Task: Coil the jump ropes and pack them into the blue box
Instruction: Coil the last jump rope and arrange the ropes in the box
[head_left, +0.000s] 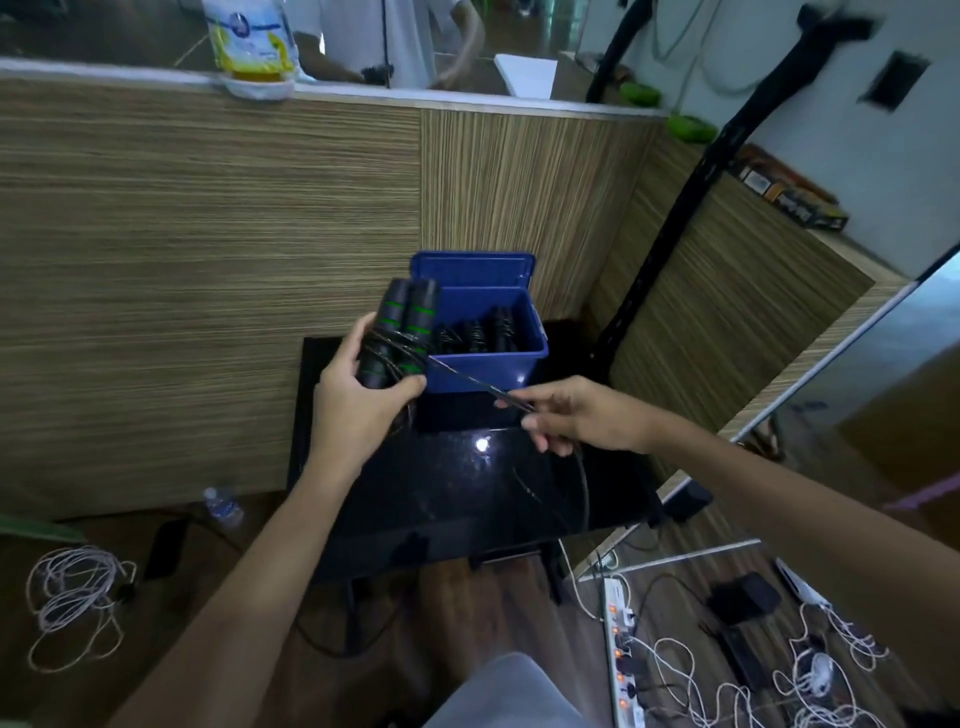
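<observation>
The left hand (358, 395) grips two black handles (400, 332) with green bands, fingers curled round them with rope wound over. The handles tilt toward 1 o'clock, just beside the blue box (485, 364). From them a taut rope (467, 378) runs toward 4 o'clock to the right hand (582, 415), whose fingers pinch it. The box sits open on the black bench (467, 493), holding coiled ropes (478, 332).

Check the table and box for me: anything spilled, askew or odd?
Nothing spilled or damaged. The blue box sits upright on the black table, lid open, ropes inside. The only loose thing is the cord, stretched between both hands mid-wrap.
</observation>
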